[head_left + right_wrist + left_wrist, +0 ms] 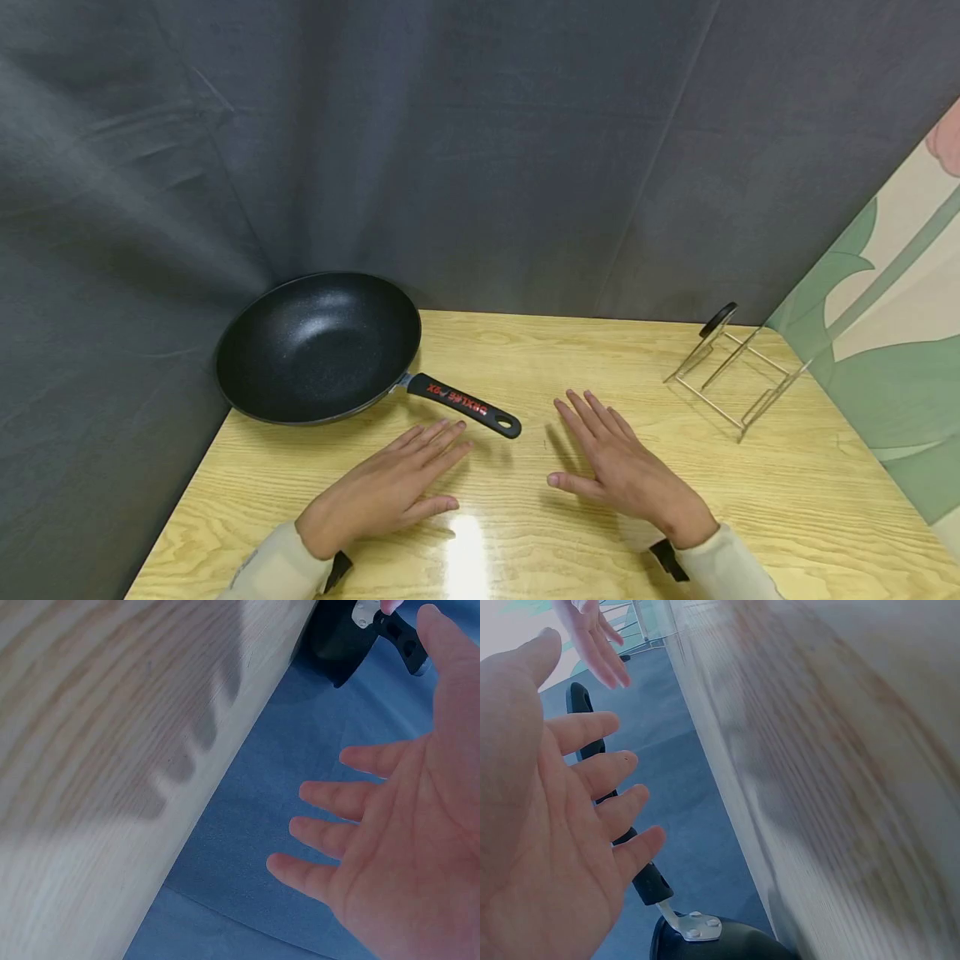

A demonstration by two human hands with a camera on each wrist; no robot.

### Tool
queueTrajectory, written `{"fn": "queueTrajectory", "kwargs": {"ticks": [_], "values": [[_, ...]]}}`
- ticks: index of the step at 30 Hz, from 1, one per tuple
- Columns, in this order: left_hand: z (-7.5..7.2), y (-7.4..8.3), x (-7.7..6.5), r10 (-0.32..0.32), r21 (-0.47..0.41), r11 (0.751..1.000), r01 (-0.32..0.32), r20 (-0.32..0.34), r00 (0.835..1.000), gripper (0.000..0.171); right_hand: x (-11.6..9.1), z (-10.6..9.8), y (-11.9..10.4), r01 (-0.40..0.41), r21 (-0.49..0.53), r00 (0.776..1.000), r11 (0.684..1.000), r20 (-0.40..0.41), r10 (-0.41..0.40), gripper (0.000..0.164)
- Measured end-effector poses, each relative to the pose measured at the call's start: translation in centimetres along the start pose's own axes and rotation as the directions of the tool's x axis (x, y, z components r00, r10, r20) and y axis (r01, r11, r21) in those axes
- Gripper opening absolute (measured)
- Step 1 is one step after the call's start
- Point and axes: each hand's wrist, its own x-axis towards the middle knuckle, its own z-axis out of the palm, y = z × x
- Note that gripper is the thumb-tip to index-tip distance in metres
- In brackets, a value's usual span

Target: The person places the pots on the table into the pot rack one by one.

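Note:
A black wok [318, 350] with a long dark handle [465, 405] sits at the left back of the table, its handle slanting toward the front right. Just in front of that handle hovers my left hand [390, 483], fingers extended and nothing held. My right hand [626, 471] is over the table to the right of the handle's end, also with straight fingers and holding nothing. A thin wire rack [738, 375] with a black-topped end stands at the back right, beyond the right hand. In the left wrist view the wok's handle [651, 883] passes behind the fingers.
The pale wooden table [525, 550] runs back to a dark grey curtain [487, 167]. Along the right edge stands a panel with a green and pink plant print [892, 358]. Light reflects off the table between the hands.

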Motion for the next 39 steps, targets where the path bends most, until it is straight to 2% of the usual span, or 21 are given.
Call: {"fn": "queueTrajectory", "kwargs": {"ticks": [8, 14, 19, 27, 35, 39], "values": [[0.0, 0.1, 0.0, -0.008, -0.032, 0.999, 0.008, 0.009, 1.000, 0.070, -0.1, 0.0, -0.1, 0.001, 0.001, 1.000, 1.000, -0.004, -0.001, 0.096], [-0.3, 0.1, -0.1, -0.046, -0.128, 0.991, 0.047, 0.011, 0.999, 0.069, 0.3, -0.5, -0.4, -0.001, -0.024, 1.000, 1.000, -0.027, 0.000, 0.099], [-0.4, -0.1, 0.1, -0.060, -0.224, 0.973, 0.059, 0.003, 0.998, 0.068, 0.7, -0.9, -0.7, 0.001, -0.036, 1.000, 0.999, -0.030, -0.002, 0.099], [-0.3, -0.5, 0.1, -0.073, -0.361, 0.930, 0.066, -0.005, 0.997, 0.066, 1.4, -1.2, -1.2, 0.022, -0.042, 0.999, 0.999, -0.030, -0.024, 0.099], [-0.1, -0.8, 0.1, -0.100, -0.543, 0.835, 0.089, 0.010, 0.995, 0.065, 2.3, -1.5, -2.0, 0.032, -0.036, 0.999, 0.999, -0.026, -0.033, 0.098], [0.0, -0.7, 0.2, -0.115, -0.584, 0.806, 0.101, 0.014, 0.993, 0.063, 2.8, -1.5, -2.5, 0.050, -0.042, 0.998, 0.998, -0.032, -0.051, 0.098]]}}
